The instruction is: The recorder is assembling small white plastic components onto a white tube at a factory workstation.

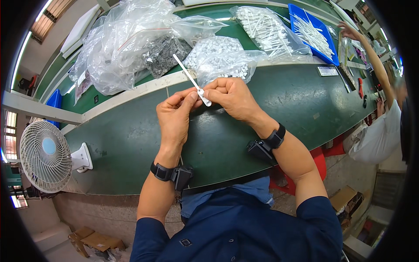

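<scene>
Both my hands meet above the green workbench [235,144], near its far ledge. Between them is a slim white plastic stick [187,73] with a wider, rounded lower end, pointing up and to the left. My left hand [175,109] pinches it below the middle with thumb and fingertips. The thumb and curled fingers of my right hand [233,97] press at a small white round piece on the stick's wider end. Just beyond my hands lies a clear bag of small white plastic caps [218,50]. A black strap with a small dark box sits on each wrist.
Large clear bags [118,48] and a bag of dark parts [166,54] lie at the back left. Farther right are a bag of white sticks [264,32] and a blue tray [334,54] of sticks. A white fan [46,153] stands left. Another person's arm [377,61] reaches in at right.
</scene>
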`<state>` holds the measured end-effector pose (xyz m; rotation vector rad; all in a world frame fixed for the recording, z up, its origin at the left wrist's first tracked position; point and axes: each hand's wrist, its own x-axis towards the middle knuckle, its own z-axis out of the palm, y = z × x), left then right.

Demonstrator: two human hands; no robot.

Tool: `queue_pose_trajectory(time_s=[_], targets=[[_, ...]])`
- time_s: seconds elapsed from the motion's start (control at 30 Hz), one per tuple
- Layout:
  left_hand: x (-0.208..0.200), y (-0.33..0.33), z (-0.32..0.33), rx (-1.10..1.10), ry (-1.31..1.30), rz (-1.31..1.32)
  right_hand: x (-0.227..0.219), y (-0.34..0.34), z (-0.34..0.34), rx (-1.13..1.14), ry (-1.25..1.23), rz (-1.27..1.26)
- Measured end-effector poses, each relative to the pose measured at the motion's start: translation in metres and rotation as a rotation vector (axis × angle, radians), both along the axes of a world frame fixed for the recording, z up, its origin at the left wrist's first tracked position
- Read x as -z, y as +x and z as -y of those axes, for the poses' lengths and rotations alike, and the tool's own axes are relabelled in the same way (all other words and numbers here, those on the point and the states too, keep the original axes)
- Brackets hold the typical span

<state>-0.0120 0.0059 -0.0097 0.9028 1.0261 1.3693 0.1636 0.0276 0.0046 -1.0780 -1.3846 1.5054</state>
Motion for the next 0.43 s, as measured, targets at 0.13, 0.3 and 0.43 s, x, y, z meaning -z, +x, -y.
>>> queue_pose_trajectory(time_s=[0.13,0.3,0.43], targets=[[-0.003,-0.0006,0.0001,0.01,0.053,-0.013,-0.0025,0.0017,-0.0008,0.014,-0.024,-0.057],[-0.002,-0.0027,-0.0006,0.005,0.092,-0.027,-0.0049,0.0031,-0.0001,-0.001,0.018,-0.014],[-0.0011,-0.0031,-0.0014,0.006,0.155,-0.022,-0.0028,0.0038,0.0008,-0.012,0.065,0.031]])
